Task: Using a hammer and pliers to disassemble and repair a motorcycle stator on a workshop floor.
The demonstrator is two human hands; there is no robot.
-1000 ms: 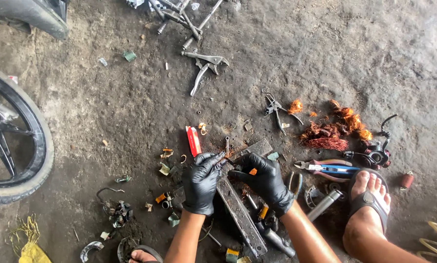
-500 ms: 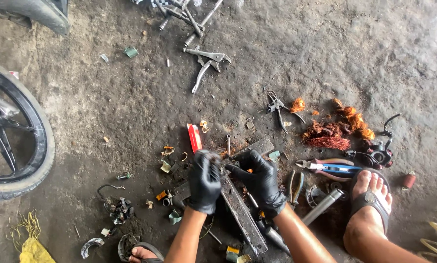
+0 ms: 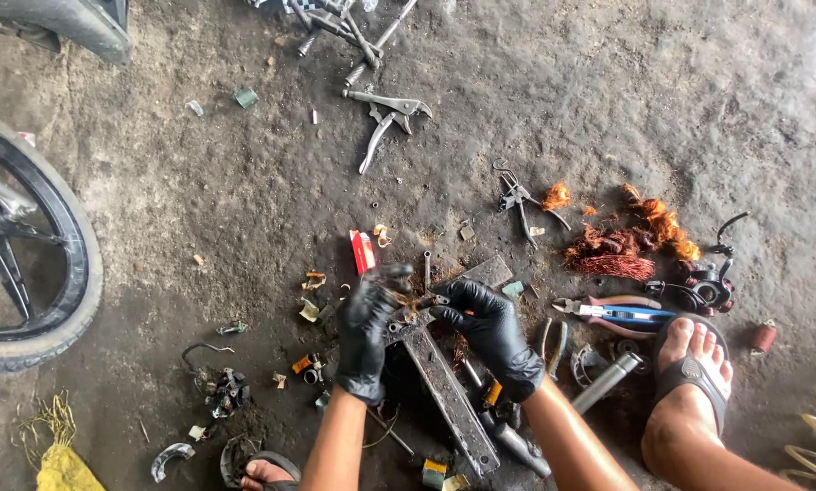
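Note:
Both my hands wear black gloves. My left hand (image 3: pixel 369 332) and my right hand (image 3: pixel 492 329) meet over a small rusty metal part (image 3: pixel 414 305) that they pinch between their fingertips. The part rests at the top end of a long flat steel bar (image 3: pixel 451 391) lying on the dirt floor. A second flat plate (image 3: pixel 483 273) angles off to the right of the hands. A red-handled tool (image 3: pixel 362 250) lies just above my left hand. What the fingers grip is mostly hidden.
A motorcycle wheel (image 3: pixel 58 264) stands at the left. Locking pliers (image 3: pixel 385 114) lie farther up, small pliers (image 3: pixel 520 202) and copper wire scraps (image 3: pixel 619 250) to the right. Blue-handled pliers (image 3: pixel 622 314) lie by my sandalled foot (image 3: pixel 690 382). Small parts litter the floor.
My hands have drawn a little closer together over the small part on the bar. The view has shifted slightly.

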